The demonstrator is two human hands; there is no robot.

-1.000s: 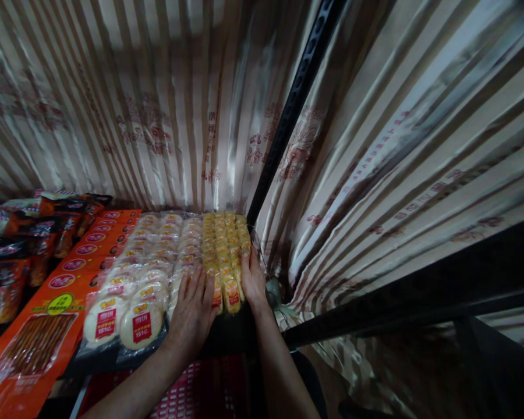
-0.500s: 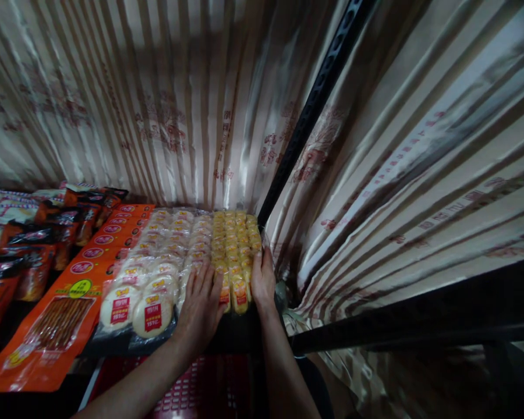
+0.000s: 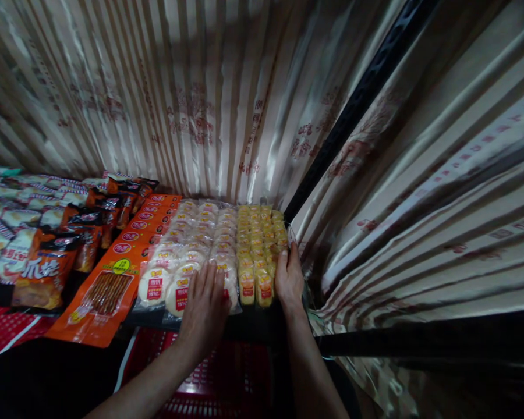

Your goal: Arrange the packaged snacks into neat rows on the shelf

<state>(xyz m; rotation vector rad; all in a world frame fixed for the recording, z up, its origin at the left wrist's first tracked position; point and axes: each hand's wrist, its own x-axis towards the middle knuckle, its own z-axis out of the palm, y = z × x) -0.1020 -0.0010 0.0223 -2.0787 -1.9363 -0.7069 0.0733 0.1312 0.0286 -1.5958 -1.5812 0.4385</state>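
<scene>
My left hand [image 3: 206, 305] lies with fingers stretched over the front of the clear packs of white round crackers [image 3: 184, 273], partly hiding their red labels. Along the right side of the yellow wrapped snack packs [image 3: 256, 256], my right hand [image 3: 289, 278] is held flat, its fingers pointing away from me. These yellow packs stand in narrow rows between my two hands. Left of the crackers are overlapping orange bags [image 3: 126, 249], the front one with a window showing brown sticks.
Black-and-orange snack bags [image 3: 48, 273] and white snack packs [image 3: 15, 247] fill the shelf's left. A slanted black post [image 3: 349, 110] rises at the back right. Striped printed curtains [image 3: 157, 87] hang behind and to the right. Below the shelf sits a red plastic basket [image 3: 201, 384].
The view has swung left, showing more of the bags there. My left hand has shifted off the edge of the yellow packs onto the white crackers. My right hand stays beside the yellow packs.
</scene>
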